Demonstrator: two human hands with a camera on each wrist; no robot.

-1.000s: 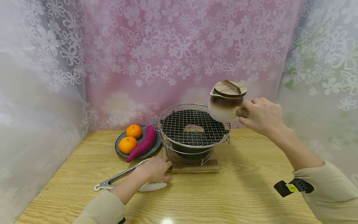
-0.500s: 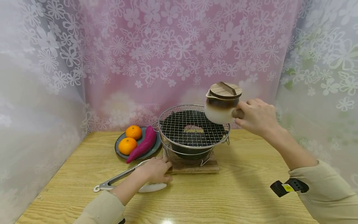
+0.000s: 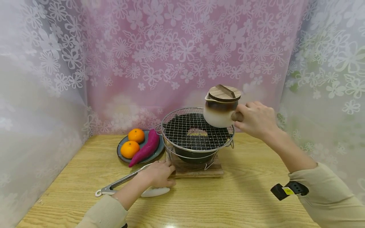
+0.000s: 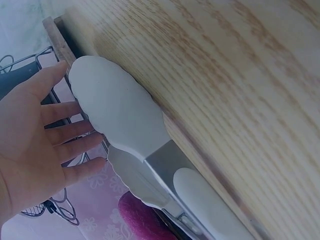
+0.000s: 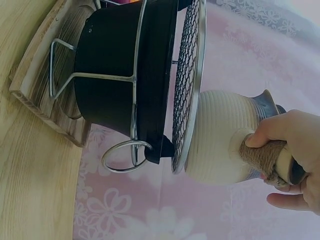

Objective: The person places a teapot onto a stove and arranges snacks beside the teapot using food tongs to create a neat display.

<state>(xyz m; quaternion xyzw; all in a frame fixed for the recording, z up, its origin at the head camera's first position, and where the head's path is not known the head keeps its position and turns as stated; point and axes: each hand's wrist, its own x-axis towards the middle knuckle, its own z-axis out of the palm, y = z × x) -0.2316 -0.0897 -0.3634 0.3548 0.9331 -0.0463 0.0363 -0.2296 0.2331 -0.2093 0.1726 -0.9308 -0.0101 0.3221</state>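
My right hand (image 3: pixel 255 121) grips the twine-wrapped side handle (image 5: pixel 265 155) of a small teapot (image 3: pixel 219 112). It is cream below, brown above, with a wooden lid (image 3: pixel 224 93). In the head view the upright pot overlaps the right back of the round wire grill rack (image 3: pixel 188 139); the right wrist view shows its base right at the mesh. My left hand (image 3: pixel 158 174) lies low at the front left corner of the wooden base (image 3: pixel 196 171), fingers extended. Beside those fingers are the white heads of the tongs (image 4: pixel 115 100), partly hidden under the hand in the head view.
Under the rack sits a black brazier (image 5: pixel 112 65) in a wire stand. To its left, a dark blue plate (image 3: pixel 122 158) bears two oranges (image 3: pixel 130 149) and a purple sweet potato (image 3: pixel 147 147). A pink floral curtain (image 3: pixel 182 57) hangs behind the wooden table (image 3: pixel 228 202).
My right hand has brought the teapot leftward and slightly down, further over the rack. The left hand and the tongs have stayed in place.
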